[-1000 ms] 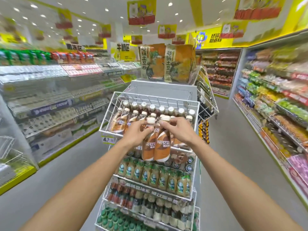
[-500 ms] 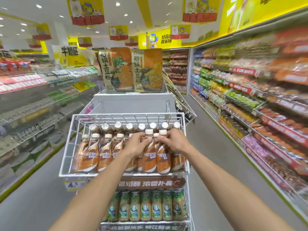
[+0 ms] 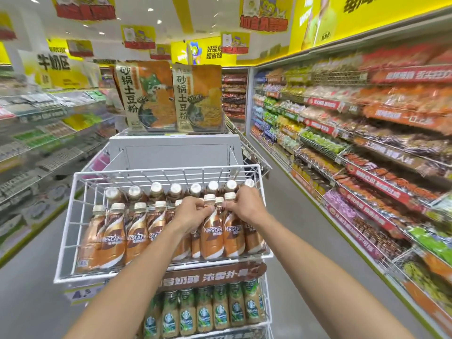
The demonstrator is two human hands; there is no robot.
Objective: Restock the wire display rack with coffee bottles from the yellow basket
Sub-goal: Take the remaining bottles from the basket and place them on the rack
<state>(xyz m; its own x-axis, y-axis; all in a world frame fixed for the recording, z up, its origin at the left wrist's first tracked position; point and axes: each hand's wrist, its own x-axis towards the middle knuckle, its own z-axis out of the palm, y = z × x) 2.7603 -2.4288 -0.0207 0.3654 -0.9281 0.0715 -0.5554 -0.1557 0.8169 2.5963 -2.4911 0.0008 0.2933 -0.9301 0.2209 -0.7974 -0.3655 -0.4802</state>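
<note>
The white wire display rack (image 3: 73,216) stands straight ahead, its top tray filled with rows of brown Nescafe coffee bottles (image 3: 115,238) with white caps. My left hand (image 3: 193,212) grips the neck of a coffee bottle (image 3: 211,238) standing at the front right of the tray. My right hand (image 3: 247,206) holds the neck of the neighbouring coffee bottle (image 3: 233,236). Both bottles stand upright inside the tray among the others. The yellow basket is out of view.
A lower rack tier holds green-labelled Starbucks bottles (image 3: 205,311). Two orange noodle packs (image 3: 171,96) stand on a grey box behind the rack. Stocked store shelves (image 3: 367,143) line the right aisle and more shelves (image 3: 36,133) the left. Grey floor runs on both sides.
My hands carried two bottles up and over the tray's front edge and set them down at its front right. The view has moved closer and tilted up.
</note>
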